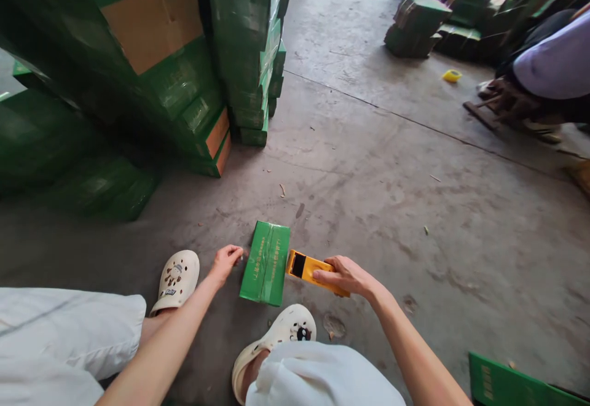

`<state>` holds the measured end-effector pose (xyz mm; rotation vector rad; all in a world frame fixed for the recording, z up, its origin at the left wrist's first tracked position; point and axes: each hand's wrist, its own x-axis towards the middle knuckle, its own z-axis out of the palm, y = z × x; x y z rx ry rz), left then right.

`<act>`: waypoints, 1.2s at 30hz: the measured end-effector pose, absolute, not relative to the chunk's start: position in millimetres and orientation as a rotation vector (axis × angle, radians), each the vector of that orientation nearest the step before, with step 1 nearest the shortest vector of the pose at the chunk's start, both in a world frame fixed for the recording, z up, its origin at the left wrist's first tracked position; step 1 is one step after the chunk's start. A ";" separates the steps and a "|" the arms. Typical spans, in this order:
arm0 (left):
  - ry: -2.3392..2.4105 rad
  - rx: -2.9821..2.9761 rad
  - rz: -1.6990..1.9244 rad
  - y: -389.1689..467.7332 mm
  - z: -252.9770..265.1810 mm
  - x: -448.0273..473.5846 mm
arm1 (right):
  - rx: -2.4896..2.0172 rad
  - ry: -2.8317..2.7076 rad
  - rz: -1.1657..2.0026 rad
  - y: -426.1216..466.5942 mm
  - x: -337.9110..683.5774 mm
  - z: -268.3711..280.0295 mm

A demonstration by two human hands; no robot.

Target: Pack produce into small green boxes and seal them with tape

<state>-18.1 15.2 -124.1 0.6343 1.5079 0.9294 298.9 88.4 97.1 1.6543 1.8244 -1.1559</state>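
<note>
At far left, beyond the left grip (227, 260), we see tall stacks of green cartons (177, 89), some with bare brown panels. Just left of that grip, a cream clog (179, 278) bearing small charms rests on the concrete floor (369, 172). The left grip is narrow, fingertips drawn together; we cannot tell whether they pinch anything.

Just right of it lies a small green box (264, 263), flat on the floor between our two grips, with a clear strip along its top and gold lettering. The other cream clog (288, 326) stands nearer us, below and left of the right grip (345, 276). That grip is closed around an orange tool (310, 265) with a dark panel, its far end just beside the box.

Well beyond and to the right of the right grip, we see a yellow roll (452, 76) on the floor. Nearer us on that side, a green carton (511, 382) sits partly out of view. Farther off, at the right edge, another person (553, 65) bends low.
</note>
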 end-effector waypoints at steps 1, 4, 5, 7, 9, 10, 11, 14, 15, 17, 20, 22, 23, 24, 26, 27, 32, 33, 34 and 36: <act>1.530 0.637 0.909 13.8 -127.5 -6.9 | 1.653 1.822 -1.165 88.9 300.6 92.0; 1.640 0.661 0.848 9.2 -135.0 11.4 | 1.678 1.806 -1.203 89.1 304.8 82.2; 1.682 0.676 0.831 7.5 -135.8 10.9 | 1.691 1.801 -1.217 88.8 305.6 80.6; 1.759 0.700 0.809 3.0 -133.2 3.7 | 1.710 1.792 -1.245 87.8 306.4 78.6; 1.819 0.750 0.842 -4.8 -122.8 -1.8 | 1.720 1.782 -1.266 86.6 306.1 76.7; 1.833 0.814 0.874 -10.3 -114.4 -0.1 | 1.727 1.770 -1.279 86.1 305.6 75.7; 1.838 0.907 0.901 -16.6 -104.2 5.6 | 1.733 1.756 -1.289 85.8 304.9 74.6; 1.836 1.287 0.797 -35.7 -69.3 44.3 | 1.731 1.761 -1.280 86.3 301.3 73.8; 1.903 1.354 0.695 -40.0 -58.9 59.9 | 1.723 1.782 -1.257 86.9 299.8 75.1; 2.013 1.439 0.547 -44.3 -43.9 83.6 | 1.705 1.831 -1.198 87.6 295.7 80.2; 2.066 1.490 0.448 -42.6 -40.0 80.5 | 1.708 1.853 -1.169 85.3 283.5 89.9; 2.018 1.514 0.437 -37.9 -48.6 50.9 | 1.720 1.840 -1.227 81.2 266.8 90.9; 1.981 1.528 0.436 -34.5 -54.7 30.8 | 1.729 1.835 -1.265 79.1 255.0 88.1; 1.942 1.544 0.438 -30.4 -61.0 9.1 | 1.738 1.832 -1.306 77.2 240.9 83.0; 1.955 1.527 0.443 -21.7 -71.4 -31.5 | 1.764 1.845 -1.365 75.6 207.2 67.1; 1.987 1.515 0.461 -17.9 -74.7 -47.1 | 1.787 1.855 -1.382 76.0 189.0 57.7; 2.087 1.602 0.507 -13.8 -78.2 -52.6 | 1.888 1.928 -1.279 83.3 122.9 23.4; 2.135 1.611 0.476 -15.1 -78.2 -43.6 | 1.884 1.930 -1.273 84.2 117.9 20.8; 2.190 1.614 0.439 -16.4 -78.3 -34.5 | 1.884 1.924 -1.276 84.6 114.9 19.4; 2.259 1.630 0.370 -17.6 -78.5 -21.1 | 1.901 1.898 -1.298 84.2 112.3 19.0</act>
